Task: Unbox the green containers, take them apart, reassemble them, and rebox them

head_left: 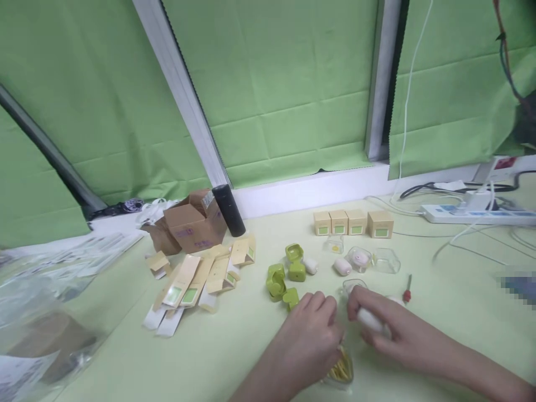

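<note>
My left hand [312, 329] is closed with its fingers curled downward over a clear container [345, 374] of thin yellow strips. Whatever is in those fingers is hidden. A smooth white rounded piece [371, 322] is held in my right hand [393, 329], between thumb and fingers. Just beyond that hand stands a clear plastic case [354, 285]; another white piece [396, 300] shows partly behind the wrist. Green hinged cases [276, 282] lie open left of my hands. Farther back are white rounded pieces [342, 266] and clear cases [386, 261].
Small cardboard boxes [347, 222] stand in a row at the back. Unfolded boxes [201, 276], a brown carton [195, 223] and a black cylinder [229, 209] are at left. A small red-handled screwdriver [407, 291] lies right; behind it are a power strip [444, 213] and cables.
</note>
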`<state>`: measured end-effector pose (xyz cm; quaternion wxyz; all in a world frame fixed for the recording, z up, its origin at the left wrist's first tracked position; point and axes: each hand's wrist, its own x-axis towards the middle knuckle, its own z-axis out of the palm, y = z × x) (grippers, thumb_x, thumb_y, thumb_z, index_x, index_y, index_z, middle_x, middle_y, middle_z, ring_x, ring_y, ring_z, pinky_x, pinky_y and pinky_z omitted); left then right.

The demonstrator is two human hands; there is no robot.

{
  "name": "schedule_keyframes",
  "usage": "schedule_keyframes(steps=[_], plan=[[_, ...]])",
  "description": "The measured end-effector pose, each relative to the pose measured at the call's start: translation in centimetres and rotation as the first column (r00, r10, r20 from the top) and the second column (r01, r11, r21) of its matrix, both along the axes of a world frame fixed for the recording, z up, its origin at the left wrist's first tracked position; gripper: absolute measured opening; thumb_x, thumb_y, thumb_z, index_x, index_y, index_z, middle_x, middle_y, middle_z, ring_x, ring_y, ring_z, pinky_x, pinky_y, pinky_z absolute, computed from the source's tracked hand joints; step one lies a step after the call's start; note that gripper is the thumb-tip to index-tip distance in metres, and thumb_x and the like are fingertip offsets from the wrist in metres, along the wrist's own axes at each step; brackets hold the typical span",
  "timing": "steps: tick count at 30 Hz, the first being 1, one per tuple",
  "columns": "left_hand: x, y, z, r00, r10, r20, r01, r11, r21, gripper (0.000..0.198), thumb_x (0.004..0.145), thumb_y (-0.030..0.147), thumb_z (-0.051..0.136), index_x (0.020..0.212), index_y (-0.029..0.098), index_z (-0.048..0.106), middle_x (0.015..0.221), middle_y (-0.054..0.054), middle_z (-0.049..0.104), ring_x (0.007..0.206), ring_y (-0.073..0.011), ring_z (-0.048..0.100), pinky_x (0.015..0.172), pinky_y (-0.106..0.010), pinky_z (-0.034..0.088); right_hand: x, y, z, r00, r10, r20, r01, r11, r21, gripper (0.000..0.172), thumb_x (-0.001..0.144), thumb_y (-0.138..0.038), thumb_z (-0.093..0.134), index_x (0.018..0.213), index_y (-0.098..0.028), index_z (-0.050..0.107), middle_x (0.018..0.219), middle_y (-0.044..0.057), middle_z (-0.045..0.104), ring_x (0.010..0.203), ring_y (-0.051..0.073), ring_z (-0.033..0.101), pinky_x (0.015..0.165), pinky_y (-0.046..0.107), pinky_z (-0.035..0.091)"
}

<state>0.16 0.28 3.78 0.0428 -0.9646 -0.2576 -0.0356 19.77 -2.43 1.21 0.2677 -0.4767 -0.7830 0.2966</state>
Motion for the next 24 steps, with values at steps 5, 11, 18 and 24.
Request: schedule_keyframes(steps=[5,11,18,24], plan=[[0.6,-0.4,-1.8,0.986,0.147,0.077,-0.137,0.983,-0.119,0.008,0.07,0.022,0.067,0.065,0.018,0.062,0.08,-0.003,0.053,0.083,-0.0201,0.043,0.073,-0.033,0.034,-0.2,-0.1,-1.1,0.916,0.01,0.402,-0.131,0.953,0.274,0.045,0.067,-0.001,0.042,0.108,-0.019,0.051,0.094,0.007,0.06,0.084,0.024,0.053,0.072,0.037,0.042],[1.9,-1.0,-3.0,0.941,0.312,0.131,-0.276,0.932,-0.233,0.004,0.073,0.019,0.061,0.071,0.017,0.062,0.087,-0.007,0.055,0.088,-0.0245,0.044,0.081,-0.044,0.031,-0.2,-0.2,-1.0,0.904,0.118,0.411,-0.237,0.938,0.253,0.045,0.074,-0.004,0.043,0.115,-0.019,0.054,0.116,0.011,0.059,0.106,0.026,0.051,0.088,0.041,0.04],[0.9,-0.6,-2.9,0.908,0.325,0.263,-0.253,0.928,-0.272,0.006,0.067,0.014,0.061,0.071,0.019,0.06,0.09,-0.003,0.057,0.091,-0.0218,0.048,0.083,-0.039,0.033,0.2,-1.3,2.0,0.952,0.182,0.248,-0.21,0.973,0.095,0.061,0.062,-0.005,0.048,0.12,-0.024,0.051,0.133,0.006,0.047,0.121,0.026,0.042,0.1,0.039,0.034],[0.3,-0.1,-1.1,0.935,0.308,0.176,-0.263,0.935,-0.239,0.01,0.075,0.015,0.053,0.076,0.02,0.062,0.085,-0.003,0.063,0.08,-0.0185,0.054,0.072,-0.034,0.038,-0.8,-0.9,0.9,0.996,0.07,0.053,-0.072,0.997,0.038,0.028,0.078,-0.023,0.057,0.106,-0.025,0.055,0.101,0.003,0.059,0.093,0.02,0.056,0.078,0.03,0.046]])
